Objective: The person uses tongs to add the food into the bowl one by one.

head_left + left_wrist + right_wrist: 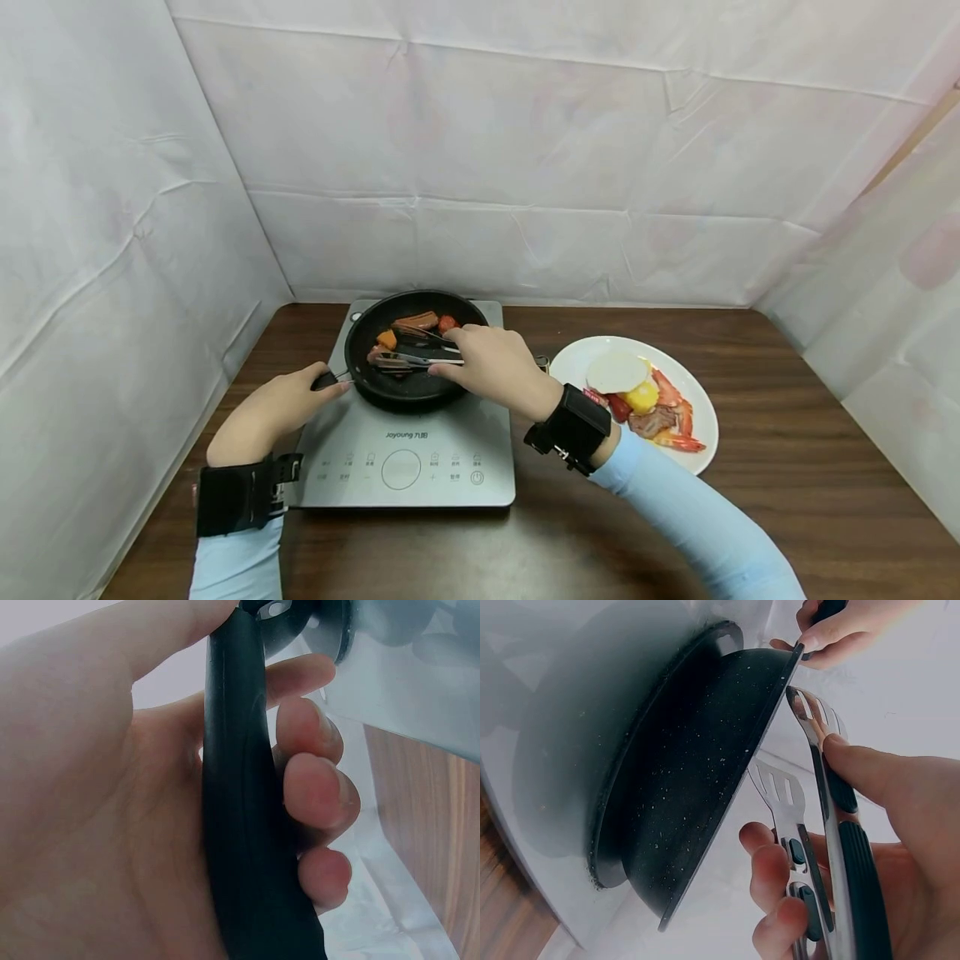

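Observation:
A black frying pan [410, 379] sits on a grey induction cooker [405, 454], with pieces of sausage, carrot and meat [415, 322] inside. My left hand [273, 408] grips the pan's black handle [240, 825], fingers curled round it. My right hand [491, 362] holds metal tongs [420, 357] over the pan; the tong tips lie among the food. In the right wrist view the tongs [817, 825] stand apart beside the pan's outer wall [682, 780].
A white plate [577, 358] with shrimp, a lemon piece, meat and a white round slice stands right of the cooker on the dark wooden table [787, 433]. White sheeting walls the back and both sides.

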`<state>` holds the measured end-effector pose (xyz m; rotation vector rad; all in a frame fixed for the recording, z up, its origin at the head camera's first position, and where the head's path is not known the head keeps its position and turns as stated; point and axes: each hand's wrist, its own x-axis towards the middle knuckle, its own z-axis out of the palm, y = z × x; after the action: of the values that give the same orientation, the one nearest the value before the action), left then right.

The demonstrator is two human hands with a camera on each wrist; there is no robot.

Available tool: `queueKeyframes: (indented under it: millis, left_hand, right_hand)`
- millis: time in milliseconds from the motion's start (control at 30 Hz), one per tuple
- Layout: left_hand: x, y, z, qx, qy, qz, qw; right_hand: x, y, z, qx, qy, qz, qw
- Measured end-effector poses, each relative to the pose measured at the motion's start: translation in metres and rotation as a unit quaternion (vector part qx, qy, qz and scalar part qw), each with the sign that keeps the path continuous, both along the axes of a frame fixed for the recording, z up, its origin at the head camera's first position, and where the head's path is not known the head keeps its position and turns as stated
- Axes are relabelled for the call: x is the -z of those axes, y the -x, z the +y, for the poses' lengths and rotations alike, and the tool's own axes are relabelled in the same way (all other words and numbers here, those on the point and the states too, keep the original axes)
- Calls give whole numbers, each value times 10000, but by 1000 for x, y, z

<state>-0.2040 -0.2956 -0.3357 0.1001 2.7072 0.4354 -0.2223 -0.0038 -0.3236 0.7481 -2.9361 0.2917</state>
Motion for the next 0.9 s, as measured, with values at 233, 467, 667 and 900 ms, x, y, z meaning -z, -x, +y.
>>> queueKeyframes:
  millis: [233, 467, 667, 900]
  left_hand:
    - [2, -3, -4, 18, -3, 14, 10000]
    - [-1, -3, -11, 24, 48, 86, 9999]
    - [-2, -3, -14, -22, 84, 127, 9999]
    - [0, -5, -16, -22, 85, 134, 9999]
  right_hand:
    - [0, -7, 8, 149, 169, -143, 9996]
    - [-2, -11, 17, 316, 308, -232, 9988]
    - [1, -19, 36, 319, 373, -88, 9988]
    - [8, -35, 68, 634, 588, -378, 9955]
